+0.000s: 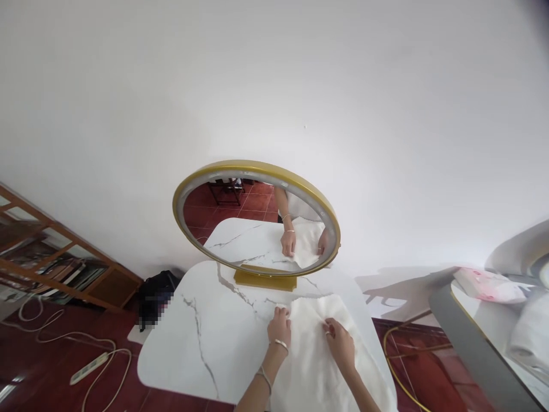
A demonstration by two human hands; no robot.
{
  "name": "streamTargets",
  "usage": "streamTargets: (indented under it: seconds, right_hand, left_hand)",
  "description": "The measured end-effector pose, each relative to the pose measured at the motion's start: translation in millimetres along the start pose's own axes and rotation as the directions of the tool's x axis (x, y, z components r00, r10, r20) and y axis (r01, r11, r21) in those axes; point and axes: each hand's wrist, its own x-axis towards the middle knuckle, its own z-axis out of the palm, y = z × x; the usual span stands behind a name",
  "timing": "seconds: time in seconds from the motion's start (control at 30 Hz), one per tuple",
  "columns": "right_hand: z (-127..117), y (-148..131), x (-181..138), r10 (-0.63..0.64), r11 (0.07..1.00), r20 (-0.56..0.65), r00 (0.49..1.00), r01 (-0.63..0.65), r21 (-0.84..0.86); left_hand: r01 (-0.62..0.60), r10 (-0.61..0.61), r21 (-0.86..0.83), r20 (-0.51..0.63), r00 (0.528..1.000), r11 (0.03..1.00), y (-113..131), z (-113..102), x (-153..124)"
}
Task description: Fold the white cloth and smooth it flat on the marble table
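A white towel (319, 357) lies spread over the right part of a white marble-patterned table (201, 337). My left hand (279, 327), with bracelets on the wrist, presses on the towel's left edge. A little to the right, my right hand (340, 342) with a ring pinches the cloth near its middle. At the table's far edge stands a round gold-framed mirror (256, 218) on a gold base, reflecting both hands and the towel.
A wooden shelf with books (60, 263) leans at the left wall. A dark bag (156, 292) sits on the red tiled floor, with a white power strip and cable (88, 369) nearby. At right are another mirror's edge (476, 337) and a pink package (489, 285).
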Motion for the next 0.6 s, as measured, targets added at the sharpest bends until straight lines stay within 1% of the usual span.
streamTargets:
  seconds: [0.07,0.1,0.13,0.17,0.2,0.23,0.27,0.3,0.33,0.37,0.4,0.43,0.47,0.5,0.53,0.57,0.6]
  right_hand:
    - [3,-16,8,0.062,0.987,-0.026,0.998,-0.057,0.152]
    - [3,-27,13,0.105,0.965,-0.063,0.992,-0.087,0.248]
    - [2,-39,18,0.155,0.928,-0.116,0.981,-0.104,0.358]
    - [0,-53,24,0.212,0.869,-0.183,0.960,-0.100,0.485]
    - [-3,-67,31,0.276,0.787,-0.252,0.928,-0.068,0.613]
    - [-8,-82,38,0.329,0.705,-0.316,0.890,-0.008,0.709]
    - [-13,-97,45,0.367,0.638,-0.379,0.850,0.067,0.767]
    - [-18,-111,53,0.386,0.602,-0.424,0.820,0.124,0.788]
    - [-24,-125,61,0.402,0.581,-0.462,0.790,0.169,0.796]
    - [-31,-138,69,0.412,0.573,-0.496,0.765,0.206,0.794]
    - [-38,-151,77,0.418,0.571,-0.530,0.738,0.240,0.785]
    - [-44,-164,84,0.425,0.570,-0.571,0.702,0.282,0.772]
    - [-51,-176,90,0.422,0.577,-0.616,0.665,0.328,0.748]
    - [-58,-186,96,0.404,0.594,-0.662,0.631,0.370,0.715]
    - [-64,-196,100,0.366,0.622,-0.698,0.616,0.396,0.676]
    - [-68,-204,104,0.313,0.656,-0.717,0.622,0.405,0.637]
    - [-72,-210,106,0.257,0.688,-0.718,0.647,0.400,0.606]
  left_hand:
    - [-0.024,0.023,-0.023,-0.044,0.999,0.999,7,-14,8]
    - [-0.067,0.061,-0.051,-0.103,0.993,0.996,12,-21,11]
    - [-0.143,0.124,-0.088,-0.195,0.973,0.986,19,-29,13]
    - [-0.255,0.207,-0.117,-0.319,0.925,0.960,28,-38,14]
    - [-0.392,0.297,-0.125,-0.460,0.837,0.911,39,-48,16]
    - [-0.531,0.377,-0.101,-0.594,0.711,0.841,52,-60,17]
    - [-0.651,0.441,-0.045,-0.700,0.562,0.758,67,-74,19]
    - [-0.736,0.485,0.024,-0.767,0.421,0.677,82,-90,21]
    - [-0.794,0.516,0.094,-0.804,0.295,0.600,98,-107,24]
    - [-0.832,0.534,0.157,-0.825,0.185,0.531,114,-125,26]
    - [-0.854,0.544,0.212,-0.834,0.095,0.475,129,-142,28]
    - [-0.863,0.553,0.264,-0.833,0.021,0.431,143,-158,30]
    - [-0.863,0.562,0.313,-0.826,-0.041,0.397,156,-173,31]
    - [-0.854,0.575,0.360,-0.813,-0.089,0.377,167,-186,33]
    - [-0.838,0.600,0.408,-0.791,-0.124,0.363,176,-196,34]
    - [-0.815,0.635,0.458,-0.758,-0.149,0.355,184,-204,35]
    - [-0.788,0.676,0.506,-0.719,-0.159,0.352,188,-210,37]
